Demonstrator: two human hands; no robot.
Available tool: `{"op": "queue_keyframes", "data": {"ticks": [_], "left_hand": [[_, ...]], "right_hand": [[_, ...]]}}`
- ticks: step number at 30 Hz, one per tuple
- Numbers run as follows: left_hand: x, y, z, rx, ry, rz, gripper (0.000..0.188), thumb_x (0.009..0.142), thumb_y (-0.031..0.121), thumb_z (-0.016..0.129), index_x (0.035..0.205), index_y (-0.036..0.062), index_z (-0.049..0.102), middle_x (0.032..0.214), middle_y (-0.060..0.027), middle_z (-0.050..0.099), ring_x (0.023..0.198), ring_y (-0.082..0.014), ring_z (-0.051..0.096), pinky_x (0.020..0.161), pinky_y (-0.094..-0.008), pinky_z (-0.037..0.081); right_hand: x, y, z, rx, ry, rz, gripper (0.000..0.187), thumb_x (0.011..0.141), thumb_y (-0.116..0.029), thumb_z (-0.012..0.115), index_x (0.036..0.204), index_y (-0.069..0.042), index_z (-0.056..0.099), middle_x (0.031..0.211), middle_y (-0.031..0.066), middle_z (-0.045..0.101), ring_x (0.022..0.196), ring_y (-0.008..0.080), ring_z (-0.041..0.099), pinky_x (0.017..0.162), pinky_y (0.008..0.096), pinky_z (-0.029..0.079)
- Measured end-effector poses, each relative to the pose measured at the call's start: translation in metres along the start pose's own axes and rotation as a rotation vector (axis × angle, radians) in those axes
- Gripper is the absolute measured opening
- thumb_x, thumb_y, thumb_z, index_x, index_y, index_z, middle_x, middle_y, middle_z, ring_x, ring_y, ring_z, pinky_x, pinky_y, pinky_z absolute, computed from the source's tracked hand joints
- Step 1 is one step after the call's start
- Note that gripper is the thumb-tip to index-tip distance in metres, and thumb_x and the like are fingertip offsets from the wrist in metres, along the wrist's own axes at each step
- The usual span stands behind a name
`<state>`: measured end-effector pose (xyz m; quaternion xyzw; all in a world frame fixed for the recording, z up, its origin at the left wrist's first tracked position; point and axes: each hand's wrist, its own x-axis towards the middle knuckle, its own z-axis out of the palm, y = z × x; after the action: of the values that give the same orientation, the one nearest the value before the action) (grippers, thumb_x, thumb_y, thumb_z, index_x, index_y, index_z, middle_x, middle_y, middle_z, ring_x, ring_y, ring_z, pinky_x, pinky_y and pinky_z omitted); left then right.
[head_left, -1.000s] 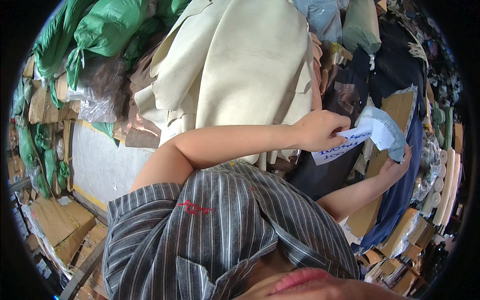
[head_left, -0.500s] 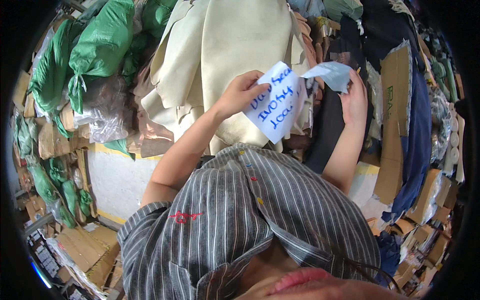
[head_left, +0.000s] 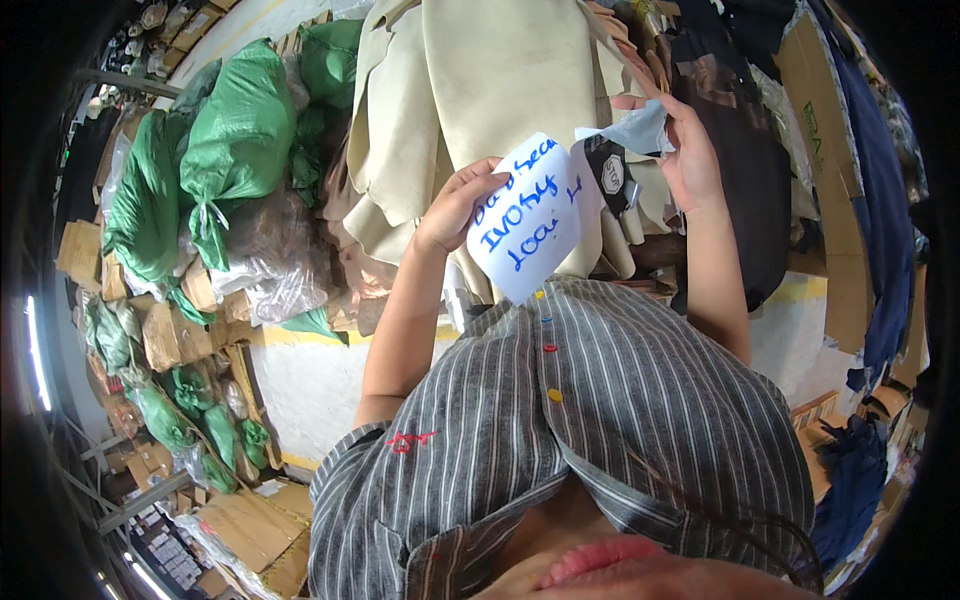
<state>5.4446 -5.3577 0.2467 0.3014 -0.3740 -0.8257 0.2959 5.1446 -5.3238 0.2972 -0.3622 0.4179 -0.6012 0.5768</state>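
My left hand pinches the left edge of a white sheet of paper with blue handwriting, thumb on the front. The sheet is held tilted in front of my chest. At its upper right, a pale grey-blue sheet-like piece curls up between the closed fingers of my right hand. Whether it is the paper's own turned-up end or a separate piece, I cannot tell. Just below it shows a dark piece with a white hexagon; what it belongs to is unclear. Behind the paper hang large cream leather hides.
Tied green sacks and clear plastic wrapping are piled at the left. Dark hides lie at the right, beside an upright cardboard sheet and navy material. A flattened cardboard box sits lower left.
The view has shifted, so the surroundings sit further right and lower. My hands have come slightly closer together, and the dark piece with the hexagon now shows beside the paper.
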Motion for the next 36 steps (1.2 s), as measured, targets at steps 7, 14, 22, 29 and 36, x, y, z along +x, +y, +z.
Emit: {"op": "queue_keyframes", "data": {"ticks": [7,14,22,29,36], "left_hand": [[-0.009,0.010,-0.005,-0.275,-0.049,0.007,0.039,0.089,0.015,0.052,0.125,-0.0016,0.050,0.105,-0.0102,0.067,0.092,-0.0182,0.069,0.086,-0.0289,0.055],[-0.010,0.010,-0.044,-0.454,0.037,0.126,0.020,0.093,0.016,0.051,0.108,0.0049,0.058,0.088,-0.0048,0.069,0.074,-0.0146,0.069,0.071,-0.0272,0.058],[-0.010,0.008,-0.056,-0.862,0.029,0.084,0.026,0.095,0.022,0.055,0.105,-0.0013,0.062,0.096,-0.0115,0.071,0.086,-0.0241,0.069,0.080,-0.0372,0.057],[-0.021,0.000,-0.045,-0.985,-0.149,0.251,0.061,0.097,0.050,0.048,0.127,-0.0020,0.051,0.120,-0.0139,0.063,0.100,-0.0246,0.059,0.099,-0.0389,0.047],[-0.038,-0.022,0.006,-0.661,0.026,0.130,0.074,0.093,0.069,0.039,0.129,0.0050,0.050,0.121,-0.0097,0.061,0.109,-0.0242,0.058,0.101,-0.0424,0.044]], "right_hand": [[-0.014,0.011,-0.001,0.015,0.052,-0.045,0.042,0.100,-0.044,0.045,0.114,-0.005,0.058,0.140,0.0120,0.052,0.092,0.0163,0.061,0.079,0.0273,0.043],[-0.054,0.049,0.017,-0.727,-0.017,-0.283,0.050,0.076,-0.003,0.066,0.125,-0.007,0.055,0.150,0.0089,0.045,0.125,0.0198,0.054,0.098,0.0333,0.043],[-0.076,0.102,0.069,-0.969,-0.216,-0.369,0.076,0.067,-0.023,0.085,0.133,-0.011,0.051,0.146,0.0098,0.048,0.133,0.0277,0.047,0.109,0.0455,0.035],[-0.058,0.105,0.073,-0.586,0.056,-0.370,0.014,0.091,-0.013,0.069,0.093,0.000,0.063,0.108,0.0091,0.071,0.084,0.0124,0.063,0.074,0.0265,0.049],[-0.053,0.068,0.065,-0.275,0.068,-0.293,0.006,0.096,-0.004,0.057,0.097,0.000,0.059,0.113,0.0070,0.069,0.085,0.0043,0.056,0.077,0.0208,0.045]]}}
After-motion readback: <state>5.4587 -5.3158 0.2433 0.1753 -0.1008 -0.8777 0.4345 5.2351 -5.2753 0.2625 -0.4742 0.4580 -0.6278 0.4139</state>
